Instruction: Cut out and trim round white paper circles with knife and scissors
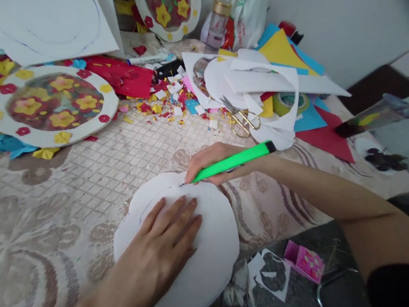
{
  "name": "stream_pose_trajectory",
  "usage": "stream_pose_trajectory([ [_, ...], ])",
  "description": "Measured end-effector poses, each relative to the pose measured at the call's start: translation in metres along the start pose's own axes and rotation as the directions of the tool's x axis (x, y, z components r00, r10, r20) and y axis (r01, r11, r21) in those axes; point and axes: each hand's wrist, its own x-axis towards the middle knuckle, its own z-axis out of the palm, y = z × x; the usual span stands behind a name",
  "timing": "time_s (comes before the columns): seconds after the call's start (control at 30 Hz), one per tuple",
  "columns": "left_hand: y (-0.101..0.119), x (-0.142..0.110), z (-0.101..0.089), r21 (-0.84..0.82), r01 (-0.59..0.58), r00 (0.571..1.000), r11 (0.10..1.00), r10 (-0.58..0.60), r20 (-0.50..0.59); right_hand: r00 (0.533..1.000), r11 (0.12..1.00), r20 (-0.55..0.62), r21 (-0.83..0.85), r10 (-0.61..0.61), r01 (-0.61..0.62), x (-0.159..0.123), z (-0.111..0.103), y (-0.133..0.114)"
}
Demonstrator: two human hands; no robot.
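Observation:
A white scalloped foam or card sheet (208,251) with a faint drawn line near its edge lies at the table's front and juts past it. My left hand (163,242) rests flat on the sheet, fingers stretched out and a little apart. In my right hand (213,165) is a slim green utility knife (237,160) with a black end. Its tip meets the sheet near the far edge, just beyond my left fingertips. The fingers of my right hand are closed around the knife, and its blade is barely visible.
Gold-handled scissors (243,119) lie among paper scraps (175,95) and white offcuts (255,76). A flower-decorated white frame (110,102) lies at left; another (170,34) leans at the back. A jar (217,24) stands near a plastic bag (250,10). A pink box (305,262) is below the table edge.

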Motion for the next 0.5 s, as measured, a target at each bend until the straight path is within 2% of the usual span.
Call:
stream_pose_trajectory([
  [0.13,-0.016,-0.001,-0.008,-0.065,-0.097,0.994,0.993,0.100,0.051,1.000,1.000,-0.008,-0.008,-0.007,0.007,-0.001,0.001,0.005],
  [0.33,-0.016,-0.003,-0.005,-0.107,-0.045,0.998,0.993,0.050,0.047,0.998,0.998,-0.032,-0.026,0.048,-0.049,-0.006,0.005,-0.002],
  [0.5,-0.014,-0.001,-0.004,-0.091,-0.050,0.998,0.995,0.053,0.029,0.995,0.998,-0.083,-0.005,0.056,-0.057,-0.010,0.008,-0.003],
])
